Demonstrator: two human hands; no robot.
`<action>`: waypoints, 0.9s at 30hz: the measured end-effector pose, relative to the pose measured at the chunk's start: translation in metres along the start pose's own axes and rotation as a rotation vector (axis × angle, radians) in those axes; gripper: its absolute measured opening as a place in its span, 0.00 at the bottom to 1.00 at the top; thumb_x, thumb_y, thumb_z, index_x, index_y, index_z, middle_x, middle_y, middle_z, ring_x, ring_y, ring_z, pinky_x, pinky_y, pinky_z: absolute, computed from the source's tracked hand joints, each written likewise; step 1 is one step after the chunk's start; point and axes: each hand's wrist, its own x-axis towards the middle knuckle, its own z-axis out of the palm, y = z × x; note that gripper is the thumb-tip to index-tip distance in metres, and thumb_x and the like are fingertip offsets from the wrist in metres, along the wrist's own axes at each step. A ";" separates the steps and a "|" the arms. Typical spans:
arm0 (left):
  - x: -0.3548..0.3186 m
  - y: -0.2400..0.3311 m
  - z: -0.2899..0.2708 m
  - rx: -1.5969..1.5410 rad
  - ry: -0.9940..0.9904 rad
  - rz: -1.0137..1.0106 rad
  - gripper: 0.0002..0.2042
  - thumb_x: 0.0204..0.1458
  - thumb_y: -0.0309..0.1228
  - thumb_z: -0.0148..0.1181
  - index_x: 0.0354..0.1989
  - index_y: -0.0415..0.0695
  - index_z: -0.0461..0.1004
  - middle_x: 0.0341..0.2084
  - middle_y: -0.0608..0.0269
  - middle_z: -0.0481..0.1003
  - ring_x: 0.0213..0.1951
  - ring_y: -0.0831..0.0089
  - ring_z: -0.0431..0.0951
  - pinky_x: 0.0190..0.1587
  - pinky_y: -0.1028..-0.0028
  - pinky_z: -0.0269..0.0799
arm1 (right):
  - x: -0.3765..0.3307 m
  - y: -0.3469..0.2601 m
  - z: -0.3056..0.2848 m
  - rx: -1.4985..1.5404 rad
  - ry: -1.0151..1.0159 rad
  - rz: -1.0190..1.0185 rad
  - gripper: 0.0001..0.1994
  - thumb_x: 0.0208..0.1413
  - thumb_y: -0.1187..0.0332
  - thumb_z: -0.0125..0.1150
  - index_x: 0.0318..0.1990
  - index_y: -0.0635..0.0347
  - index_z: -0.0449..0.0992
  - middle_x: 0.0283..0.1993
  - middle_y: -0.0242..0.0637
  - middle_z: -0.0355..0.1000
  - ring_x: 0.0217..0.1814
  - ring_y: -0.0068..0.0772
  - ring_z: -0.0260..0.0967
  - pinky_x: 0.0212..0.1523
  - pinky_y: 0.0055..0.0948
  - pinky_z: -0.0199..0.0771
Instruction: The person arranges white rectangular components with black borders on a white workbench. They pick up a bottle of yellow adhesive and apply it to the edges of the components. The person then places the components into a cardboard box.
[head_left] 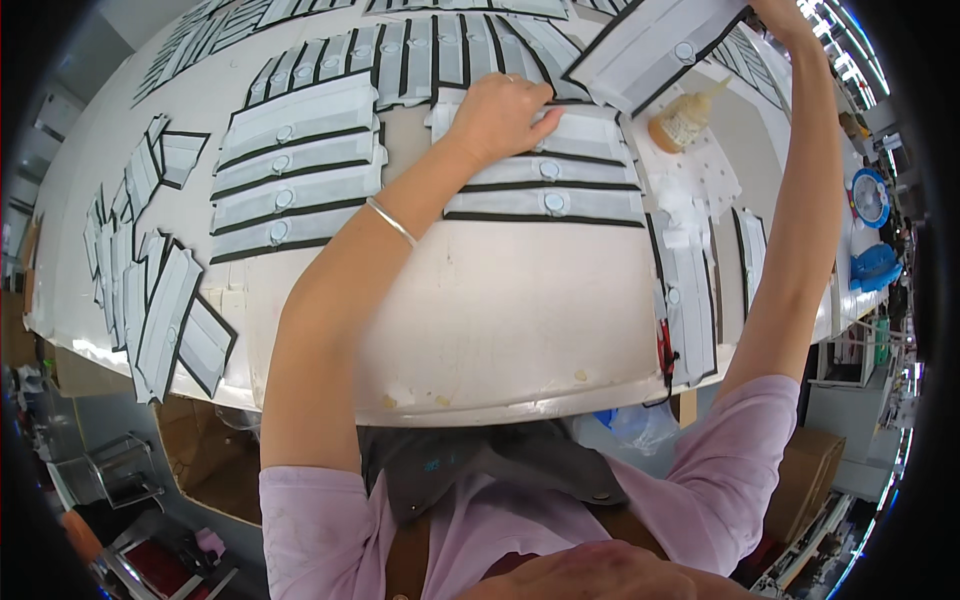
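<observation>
One pale grey-white panel (pixel 640 50), flat and rectangular, tilts above the bench (pixel 520 320) toward its far right corner in the head view; black strips line two opposite edges, and a small round disc (pixel 684 52) sits near one strip. The right hand (pixel 775 12), partly cut off, is clamped on a corner of it. Well apart, the left hand (pixel 505 112) lies curled over similar panels (pixel 548 205) beyond the bench's middle; whether it grips any cannot be told. An amber-filled bottle (pixel 680 122) is near the raised panel.
</observation>
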 end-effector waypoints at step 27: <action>-0.003 -0.006 0.004 0.003 -0.262 -0.078 0.23 0.57 0.48 0.58 0.51 0.41 0.74 0.49 0.58 0.78 0.59 0.53 0.70 0.62 0.59 0.56 | 0.052 0.176 0.168 -0.394 -0.259 0.485 0.48 0.41 0.36 0.67 0.64 0.65 0.65 0.49 0.50 0.74 0.35 0.41 0.78 0.29 0.31 0.80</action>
